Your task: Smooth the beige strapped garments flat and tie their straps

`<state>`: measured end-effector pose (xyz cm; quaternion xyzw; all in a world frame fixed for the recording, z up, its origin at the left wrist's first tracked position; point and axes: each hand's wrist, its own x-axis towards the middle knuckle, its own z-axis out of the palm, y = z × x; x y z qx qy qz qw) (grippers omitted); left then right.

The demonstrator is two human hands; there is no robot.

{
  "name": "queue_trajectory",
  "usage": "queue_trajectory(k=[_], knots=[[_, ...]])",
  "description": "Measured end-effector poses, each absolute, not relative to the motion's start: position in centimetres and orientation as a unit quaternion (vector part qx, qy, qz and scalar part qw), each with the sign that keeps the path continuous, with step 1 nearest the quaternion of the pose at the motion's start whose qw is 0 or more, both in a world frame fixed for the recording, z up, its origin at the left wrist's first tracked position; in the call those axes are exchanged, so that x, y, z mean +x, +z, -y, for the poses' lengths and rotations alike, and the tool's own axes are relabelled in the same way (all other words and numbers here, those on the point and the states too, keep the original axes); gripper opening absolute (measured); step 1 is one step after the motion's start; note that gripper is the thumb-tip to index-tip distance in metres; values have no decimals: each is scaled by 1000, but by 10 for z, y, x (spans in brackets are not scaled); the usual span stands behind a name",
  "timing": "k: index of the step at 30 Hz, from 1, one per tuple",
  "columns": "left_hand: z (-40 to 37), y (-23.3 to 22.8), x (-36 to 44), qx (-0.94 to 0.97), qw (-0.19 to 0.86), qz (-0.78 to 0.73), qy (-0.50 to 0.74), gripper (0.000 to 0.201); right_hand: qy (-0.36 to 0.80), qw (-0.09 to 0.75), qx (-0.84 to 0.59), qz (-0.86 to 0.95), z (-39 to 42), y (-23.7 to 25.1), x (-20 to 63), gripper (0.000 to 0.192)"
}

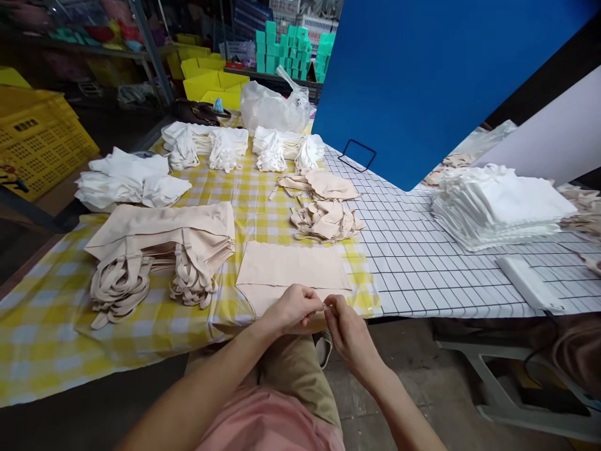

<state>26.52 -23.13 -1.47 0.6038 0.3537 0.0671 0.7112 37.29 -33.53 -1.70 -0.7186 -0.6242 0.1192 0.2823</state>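
Note:
A flat beige fabric piece [292, 266] lies on the yellow checked tablecloth [42, 326] at the table's near edge. My left hand [292, 309] and my right hand [345, 329] meet at its near edge, both pinching the fabric's hem between thumb and fingers. The fingertips almost touch each other. To the left sits a stack of beige bags with straps [162, 254]. Behind the flat piece lie two small heaps of beige fabric [325, 220].
White fabric piles [129, 178] and folded white bundles [228, 147] line the far side, with a clear plastic bag [275, 106] behind. A white stack [498, 207] rests on the grid-pattern cloth [413, 263] at right. Yellow crates [37, 134] stand left; a blue board [422, 75] rises behind.

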Motion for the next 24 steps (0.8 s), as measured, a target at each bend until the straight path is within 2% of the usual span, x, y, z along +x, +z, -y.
queue_trajectory(k=[4,6,8,10,12,15,20,24], knots=[[223,-14,266,532,779,-332,23,14,5,250,-678,692,332,-21,377,20],[218,-14,268,554,769,-319,7,16,-25,239,-675,698,329,-21,381,23],[213,-16,269,643,695,-318,45,14,-15,249,-688,682,323,-21,387,26],[208,-20,271,768,548,-310,121,9,36,278,-711,645,315,-22,394,24],[202,-25,272,870,378,-269,169,13,102,310,-728,603,305,-24,403,20],[196,-33,275,948,219,-182,144,16,180,346,-741,546,291,-32,415,14],[191,-40,281,977,111,-142,111,14,240,362,-759,485,283,-37,424,18],[191,-43,285,968,124,-176,128,17,255,371,-754,479,281,-31,422,21]])
